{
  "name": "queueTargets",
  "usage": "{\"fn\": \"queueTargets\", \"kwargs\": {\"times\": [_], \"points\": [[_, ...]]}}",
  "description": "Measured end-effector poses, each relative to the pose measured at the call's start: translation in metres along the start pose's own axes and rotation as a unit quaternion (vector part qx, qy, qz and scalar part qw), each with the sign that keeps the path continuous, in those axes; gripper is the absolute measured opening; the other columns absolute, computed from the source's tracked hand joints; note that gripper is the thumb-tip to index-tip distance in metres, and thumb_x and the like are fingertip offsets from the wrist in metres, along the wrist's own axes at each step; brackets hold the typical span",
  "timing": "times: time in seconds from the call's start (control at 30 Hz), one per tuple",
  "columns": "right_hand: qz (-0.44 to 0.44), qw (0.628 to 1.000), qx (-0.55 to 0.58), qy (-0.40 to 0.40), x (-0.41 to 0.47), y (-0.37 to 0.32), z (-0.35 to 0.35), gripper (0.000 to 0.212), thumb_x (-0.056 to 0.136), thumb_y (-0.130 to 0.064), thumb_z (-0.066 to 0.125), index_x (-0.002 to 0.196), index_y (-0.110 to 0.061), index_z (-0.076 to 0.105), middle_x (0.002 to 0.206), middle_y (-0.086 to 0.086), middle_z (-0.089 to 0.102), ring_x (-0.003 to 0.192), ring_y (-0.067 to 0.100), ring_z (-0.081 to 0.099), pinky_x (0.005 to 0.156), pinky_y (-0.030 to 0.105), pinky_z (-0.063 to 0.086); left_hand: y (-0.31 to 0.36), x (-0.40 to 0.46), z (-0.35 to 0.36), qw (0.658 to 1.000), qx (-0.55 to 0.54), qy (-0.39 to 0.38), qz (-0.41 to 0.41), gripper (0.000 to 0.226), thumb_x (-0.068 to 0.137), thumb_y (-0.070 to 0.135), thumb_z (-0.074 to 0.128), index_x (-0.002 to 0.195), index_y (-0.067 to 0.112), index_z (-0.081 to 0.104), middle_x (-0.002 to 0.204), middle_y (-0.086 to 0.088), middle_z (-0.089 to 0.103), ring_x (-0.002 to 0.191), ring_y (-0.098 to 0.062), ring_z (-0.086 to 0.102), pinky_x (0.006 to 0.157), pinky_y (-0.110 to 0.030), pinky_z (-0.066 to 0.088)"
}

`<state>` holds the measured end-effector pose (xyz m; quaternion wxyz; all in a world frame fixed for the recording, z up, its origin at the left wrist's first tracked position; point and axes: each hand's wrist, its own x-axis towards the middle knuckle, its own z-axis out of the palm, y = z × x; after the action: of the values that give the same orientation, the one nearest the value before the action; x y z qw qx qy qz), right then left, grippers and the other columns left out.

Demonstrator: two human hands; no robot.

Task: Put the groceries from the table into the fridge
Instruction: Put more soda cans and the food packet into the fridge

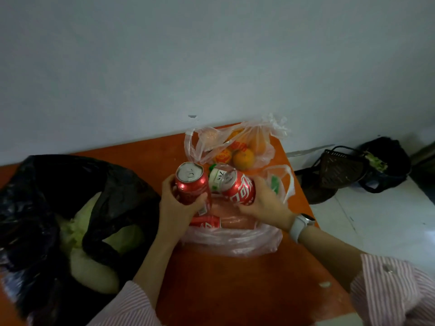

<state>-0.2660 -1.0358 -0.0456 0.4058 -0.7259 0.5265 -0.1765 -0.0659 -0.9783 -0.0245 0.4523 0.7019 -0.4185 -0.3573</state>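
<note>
Now each hand (175, 203) (263, 203) holds a can (191, 184) (239, 188) above the table (223, 290).

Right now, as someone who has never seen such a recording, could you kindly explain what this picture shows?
There is no machine: a person wears a camera on the head, looking down at their own hands. The left hand has a grip on an upright red can; the right hand holds a second, tilted red can. On the orange table lie a clear bag of oranges, a pink bag with another can, and a black bag holding a cabbage.
</note>
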Motion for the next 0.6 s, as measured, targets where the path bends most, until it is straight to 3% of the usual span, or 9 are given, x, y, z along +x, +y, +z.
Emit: {"fn": "queueTargets", "kwargs": {"times": [0.07, 0.17, 0.23, 0.27, 0.3, 0.37, 0.47, 0.53, 0.6], "points": [[0.006, 0.994, 0.095, 0.058, -0.015, -0.023, -0.007, 0.072, 0.070, -0.019, 0.079, 0.127, -0.012, 0.037, 0.105, -0.011, 0.049, 0.100, 0.011, 0.055, 0.087, 0.021, 0.049, 0.013, -0.010, -0.004, 0.998, -0.066, -0.005, 0.004, 0.070, 0.075, 0.006, 0.071, 0.133, 0.015, 0.034, 0.119, 0.004, 0.046, 0.105, -0.009, 0.048, 0.079, -0.016, 0.040], [0.002, 0.975, 0.196, 0.103, -0.052, -0.048, -0.008, 0.065, 0.076, -0.013, 0.073, 0.121, -0.028, 0.030, 0.103, -0.025, 0.041, 0.101, -0.001, 0.053, 0.079, 0.001, 0.042, 0.025, -0.027, -0.006, 0.986, -0.158, -0.031, -0.030, 0.051, 0.078, 0.029, 0.069, 0.122, 0.025, 0.043, 0.117, -0.002, 0.053, 0.104, -0.019, 0.056, 0.086, -0.036, 0.049], [0.012, 0.962, 0.240, 0.126, -0.085, -0.053, -0.002, 0.063, 0.076, -0.019, 0.074, 0.122, -0.033, 0.032, 0.112, -0.019, 0.049, 0.105, 0.001, 0.055, 0.086, 0.010, 0.046, 0.028, -0.042, -0.007, 0.979, -0.185, -0.054, -0.061, 0.041, 0.070, 0.046, 0.067, 0.105, 0.035, 0.049, 0.114, -0.007, 0.058, 0.096, -0.021, 0.062, 0.084, -0.044, 0.052], [0.026, 0.956, 0.256, 0.140, -0.102, -0.053, 0.004, 0.064, 0.075, -0.024, 0.075, 0.124, -0.031, 0.035, 0.115, -0.014, 0.052, 0.104, 0.002, 0.056, 0.088, 0.016, 0.049, 0.027, -0.053, -0.006, 0.969, -0.223, -0.062, -0.082, 0.032, 0.074, 0.043, 0.066, 0.100, 0.035, 0.049, 0.106, -0.008, 0.061, 0.087, -0.018, 0.065, 0.078, -0.041, 0.054], [0.042, 0.951, 0.266, 0.152, -0.121, -0.051, 0.011, 0.065, 0.073, -0.028, 0.075, 0.125, -0.028, 0.037, 0.115, -0.011, 0.054, 0.101, 0.002, 0.058, 0.085, 0.017, 0.050, 0.025, -0.067, -0.005, 0.954, -0.268, -0.081, -0.109, 0.026, 0.079, 0.036, 0.065, 0.101, 0.032, 0.050, 0.098, -0.006, 0.063, 0.078, -0.015, 0.066, 0.069, -0.036, 0.056], [0.101, 0.944, 0.263, 0.170, -0.162, -0.047, 0.028, 0.062, 0.073, -0.029, 0.074, 0.123, -0.026, 0.037, 0.111, -0.009, 0.054, 0.095, 0.002, 0.058, 0.074, 0.013, 0.048, 0.022, -0.098, -0.003, 0.925, -0.311, -0.153, -0.158, 0.040, 0.075, 0.035, 0.062, 0.112, 0.026, 0.051, 0.094, -0.004, 0.066, 0.072, -0.015, 0.068, 0.057, -0.032, 0.056], [0.172, 0.928, 0.252, 0.215, -0.225, -0.041, 0.043, 0.061, 0.073, -0.029, 0.075, 0.120, -0.025, 0.036, 0.108, -0.007, 0.053, 0.091, 0.002, 0.055, 0.070, 0.011, 0.047, 0.017, -0.137, 0.007, 0.913, -0.287, -0.243, -0.156, 0.055, 0.064, 0.036, 0.062, 0.114, 0.016, 0.054, 0.082, -0.002, 0.070, 0.063, -0.013, 0.069, 0.052, -0.034, 0.057], [0.203, 0.906, 0.258, 0.267, -0.271, -0.037, 0.042, 0.069, 0.065, -0.038, 0.079, 0.120, -0.024, 0.038, 0.107, -0.006, 0.054, 0.092, 0.004, 0.056, 0.074, 0.012, 0.047, 0.023, -0.165, 0.022, 0.911, -0.234, -0.310, -0.139, 0.049, 0.069, 0.034, 0.063, 0.114, 0.016, 0.054, 0.084, -0.002, 0.069, 0.067, -0.016, 0.068, 0.060, -0.034, 0.056], [0.234, 0.876, 0.257, 0.334, -0.321, -0.034, 0.037, 0.062, 0.066, -0.035, 0.078, 0.114, -0.021, 0.042, 0.098, -0.010, 0.055, 0.087, 0.004, 0.056, 0.066, 0.004, 0.044, 0.031, -0.198, 0.041, 0.902, -0.183, -0.375, -0.116, 0.034, 0.078, 0.032, 0.062, 0.109, 0.023, 0.052, 0.090, -0.001, 0.067, 0.076, -0.019, 0.066, 0.067, -0.035, 0.054]]}}
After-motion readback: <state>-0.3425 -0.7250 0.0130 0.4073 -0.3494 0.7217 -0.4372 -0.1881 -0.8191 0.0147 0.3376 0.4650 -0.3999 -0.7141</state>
